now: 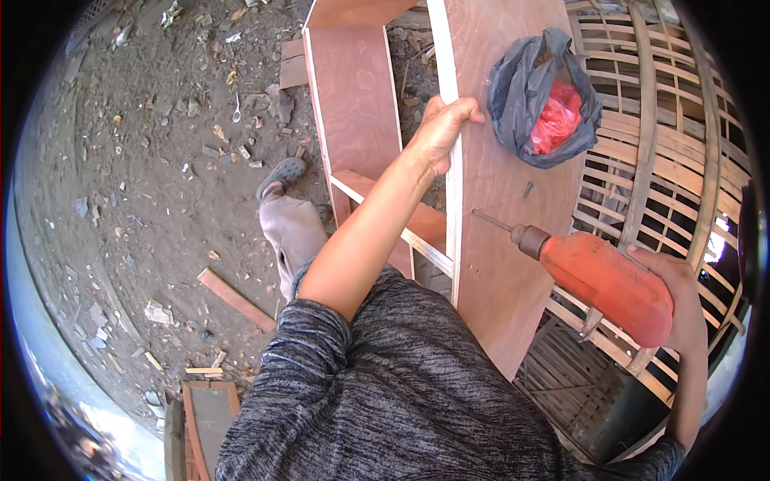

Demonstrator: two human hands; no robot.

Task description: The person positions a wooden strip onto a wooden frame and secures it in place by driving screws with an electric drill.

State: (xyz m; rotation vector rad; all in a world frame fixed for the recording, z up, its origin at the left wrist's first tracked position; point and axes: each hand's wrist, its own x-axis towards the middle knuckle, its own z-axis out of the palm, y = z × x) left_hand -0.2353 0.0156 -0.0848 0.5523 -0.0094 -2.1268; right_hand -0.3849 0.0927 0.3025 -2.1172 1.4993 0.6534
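My left hand (pixel 447 132) is closed over the pale edge of a plywood panel (pixel 501 264), part of an open wooden frame. In my right hand (pixel 680 293) is an orange power drill (pixel 605 280), its body pointing left. The long thin bit (pixel 491 220) reaches to the panel's face close to that edge; whether its tip touches the wood I cannot tell. A small screw or nail (pixel 528 190) lies on the panel just above the drill. Farther up sits a black plastic bag (pixel 513 104) with a crumpled red plastic bag (pixel 557 120) inside.
Left of the panel, the frame has a second upright board (pixel 357 96) and a crosspiece (pixel 393 220). A slatted bamboo structure (pixel 642 152) stands on the right. The dirt floor (pixel 160 200) holds scattered scraps and a loose wood strip (pixel 235 299). My shoe (pixel 282 175) is beside the frame.
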